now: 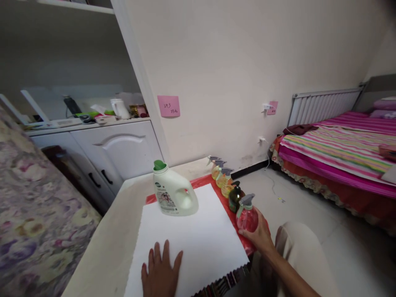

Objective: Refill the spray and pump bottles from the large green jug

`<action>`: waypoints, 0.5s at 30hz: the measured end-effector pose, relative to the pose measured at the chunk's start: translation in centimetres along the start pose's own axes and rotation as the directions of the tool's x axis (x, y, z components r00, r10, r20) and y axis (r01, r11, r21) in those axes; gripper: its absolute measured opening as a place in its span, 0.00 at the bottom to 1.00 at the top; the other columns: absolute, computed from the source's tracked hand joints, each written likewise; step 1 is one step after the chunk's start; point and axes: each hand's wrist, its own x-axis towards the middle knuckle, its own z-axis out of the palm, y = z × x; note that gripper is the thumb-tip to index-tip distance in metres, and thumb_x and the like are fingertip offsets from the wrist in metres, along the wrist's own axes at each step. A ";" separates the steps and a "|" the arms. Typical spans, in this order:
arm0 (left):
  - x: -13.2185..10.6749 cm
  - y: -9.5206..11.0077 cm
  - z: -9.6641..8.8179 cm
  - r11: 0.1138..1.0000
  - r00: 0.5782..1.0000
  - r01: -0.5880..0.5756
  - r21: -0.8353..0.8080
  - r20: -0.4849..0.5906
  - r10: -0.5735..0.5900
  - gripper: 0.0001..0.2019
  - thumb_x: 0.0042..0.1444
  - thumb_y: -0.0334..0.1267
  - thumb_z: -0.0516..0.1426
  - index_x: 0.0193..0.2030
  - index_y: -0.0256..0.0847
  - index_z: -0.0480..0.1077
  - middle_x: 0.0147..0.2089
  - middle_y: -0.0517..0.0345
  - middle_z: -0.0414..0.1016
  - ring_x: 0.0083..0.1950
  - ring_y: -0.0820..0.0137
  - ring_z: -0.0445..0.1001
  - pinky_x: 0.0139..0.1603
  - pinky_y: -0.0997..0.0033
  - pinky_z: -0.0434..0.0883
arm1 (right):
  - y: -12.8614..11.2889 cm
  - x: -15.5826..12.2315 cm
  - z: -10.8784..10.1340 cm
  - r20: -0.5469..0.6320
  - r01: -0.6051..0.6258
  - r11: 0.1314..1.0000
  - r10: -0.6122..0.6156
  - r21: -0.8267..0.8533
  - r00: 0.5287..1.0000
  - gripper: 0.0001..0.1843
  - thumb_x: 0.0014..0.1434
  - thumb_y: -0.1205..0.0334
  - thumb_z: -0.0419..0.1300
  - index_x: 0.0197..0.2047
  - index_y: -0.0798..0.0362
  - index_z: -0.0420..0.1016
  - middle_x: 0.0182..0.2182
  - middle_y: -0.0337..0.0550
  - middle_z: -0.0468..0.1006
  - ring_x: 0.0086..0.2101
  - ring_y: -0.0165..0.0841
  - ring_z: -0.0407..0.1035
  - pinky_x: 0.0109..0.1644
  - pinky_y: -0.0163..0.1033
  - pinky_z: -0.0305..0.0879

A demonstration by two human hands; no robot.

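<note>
My right hand [260, 233] is wrapped round a spray bottle [247, 218] with pink liquid and a grey trigger head, upright at the table's right edge. Fingers spread, my left hand [162, 270] lies flat on or just over the white sheet [201, 231]. Beyond it stands a large pale-green detergent jug [173, 192] with a green spout piece at its mouth. A dark pump bottle [235, 198] is just behind the pink one. Farther back, several spray bottles with yellow liquid [227, 187] form a row along the same edge.
Under the sheet lies a red covering [202, 180] on the pale table [114, 231]. A floral curtain [46, 214] hangs at left, beside a white cabinet [123, 152]. My knee [297, 247] is at right, with a bed [334, 144] beyond.
</note>
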 end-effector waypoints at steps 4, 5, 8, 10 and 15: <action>0.0 -0.1 0.0 1.000 1.000 -0.011 -0.019 -0.007 0.011 0.34 0.59 0.55 0.47 0.68 0.39 0.54 0.71 0.41 0.52 0.71 0.50 0.50 0.66 0.48 0.51 | 0.2 0.0 -0.1 0.021 -0.027 0.999 0.026 0.031 0.999 0.49 0.40 0.57 0.69 0.64 0.52 0.53 0.61 0.52 0.63 0.60 0.50 0.58 0.64 0.57 0.56; 0.0 -0.1 0.1 1.000 1.000 -0.011 -0.028 -0.012 0.011 0.34 0.59 0.55 0.46 0.68 0.39 0.54 0.71 0.41 0.52 0.71 0.50 0.50 0.66 0.47 0.51 | 0.2 0.0 -0.1 0.020 -0.028 0.999 0.027 0.036 0.999 0.49 0.41 0.57 0.69 0.64 0.51 0.53 0.61 0.52 0.63 0.60 0.50 0.58 0.64 0.57 0.56; 0.0 -0.2 0.1 0.998 1.000 0.002 -0.057 -0.011 -0.002 0.34 0.59 0.56 0.46 0.68 0.40 0.55 0.71 0.42 0.52 0.71 0.51 0.49 0.66 0.48 0.51 | 0.2 0.0 -0.1 0.001 -0.026 0.998 0.026 0.048 1.000 0.49 0.40 0.57 0.69 0.64 0.50 0.53 0.61 0.50 0.64 0.60 0.50 0.59 0.64 0.57 0.55; 0.0 -0.2 0.1 0.997 1.000 0.009 -0.074 -0.003 -0.009 0.34 0.59 0.56 0.45 0.68 0.40 0.55 0.72 0.43 0.51 0.71 0.51 0.49 0.66 0.48 0.51 | 0.1 0.0 0.0 -0.015 -0.039 0.998 0.040 0.046 0.999 0.49 0.40 0.57 0.69 0.63 0.50 0.54 0.60 0.50 0.65 0.60 0.50 0.59 0.64 0.57 0.55; 0.0 -0.2 0.0 0.997 1.000 0.002 -0.073 0.013 -0.001 0.33 0.59 0.54 0.45 0.68 0.40 0.54 0.72 0.43 0.50 0.71 0.51 0.48 0.66 0.48 0.51 | -0.1 0.0 0.2 -0.087 -0.038 0.998 0.043 0.052 0.995 0.49 0.37 0.56 0.70 0.61 0.50 0.57 0.58 0.49 0.66 0.58 0.50 0.60 0.63 0.56 0.56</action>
